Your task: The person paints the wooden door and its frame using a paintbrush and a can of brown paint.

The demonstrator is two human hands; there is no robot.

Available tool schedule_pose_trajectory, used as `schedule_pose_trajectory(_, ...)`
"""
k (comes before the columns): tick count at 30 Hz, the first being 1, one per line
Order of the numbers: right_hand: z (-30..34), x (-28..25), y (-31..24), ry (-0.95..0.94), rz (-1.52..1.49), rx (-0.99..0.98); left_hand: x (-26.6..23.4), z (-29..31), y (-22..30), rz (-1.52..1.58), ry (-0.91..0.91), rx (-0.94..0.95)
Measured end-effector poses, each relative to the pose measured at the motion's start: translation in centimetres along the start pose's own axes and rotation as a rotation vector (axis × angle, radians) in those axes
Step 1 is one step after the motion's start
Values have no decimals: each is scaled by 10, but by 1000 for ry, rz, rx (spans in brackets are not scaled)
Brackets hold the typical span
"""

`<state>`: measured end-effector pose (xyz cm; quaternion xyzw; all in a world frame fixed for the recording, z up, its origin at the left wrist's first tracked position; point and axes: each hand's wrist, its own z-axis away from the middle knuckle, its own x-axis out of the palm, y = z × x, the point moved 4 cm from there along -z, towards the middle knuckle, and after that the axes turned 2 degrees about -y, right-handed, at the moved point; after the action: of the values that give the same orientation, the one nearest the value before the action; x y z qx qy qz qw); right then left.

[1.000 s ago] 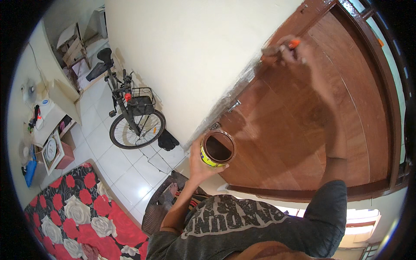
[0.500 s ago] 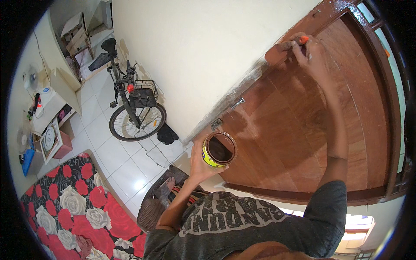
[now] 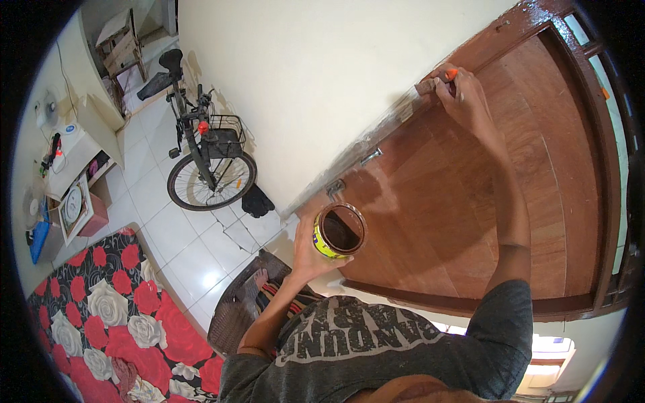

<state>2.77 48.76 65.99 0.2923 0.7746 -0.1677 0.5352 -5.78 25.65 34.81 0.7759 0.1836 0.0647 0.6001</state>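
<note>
My left hand (image 3: 312,254) is wrapped round an open paint can (image 3: 321,244) with a yellow label. Dark brown paint shows inside, and brown smears coat the rim. Up at the door frame, my right hand (image 3: 465,101) grips a paintbrush (image 3: 451,73) with an orange handle; its bristles touch the frame's edge beside the cream wall. Fresh-looking brown covers the upper part of the door frame (image 3: 485,39), while the stretch lower down by the wall is greyish and bare. The brown wooden door (image 3: 463,208) lies within the frame, behind my right arm.
A bicycle (image 3: 213,178) with a front basket leans near the wall (image 3: 302,80). A brown woven chair (image 3: 225,322) stands close to my left forearm. A mattress with a rose-patterned cover (image 3: 121,322) is at lower left. A door handle (image 3: 371,156) and latch (image 3: 334,188) stick out.
My right hand and the brush have moved down and slightly left along the frame edge. My left hand still holds the can in nearly the same place.
</note>
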Motion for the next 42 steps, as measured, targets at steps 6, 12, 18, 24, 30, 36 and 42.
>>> schedule_pose_trajectory(6,-1,2,25,167,135,-67,-1,2,-2,16,8,4)
schedule_pose_trajectory(12,-9,-36,26,253,177,-160,-3,0,3,21,-13,-14)
schedule_pose_trajectory(18,-12,-81,20,352,126,-43,-1,1,2,28,-5,-1)
schedule_pose_trajectory(24,-5,-62,12,164,176,85,1,1,3,105,14,4)
schedule_pose_trajectory(30,-18,-50,38,217,142,-74,1,3,7,38,-45,-11)
schedule_pose_trajectory(36,-28,-94,32,332,241,-102,-1,6,5,0,-28,-2)
schedule_pose_trajectory(42,-20,-95,9,263,163,-61,0,1,10,74,35,41)
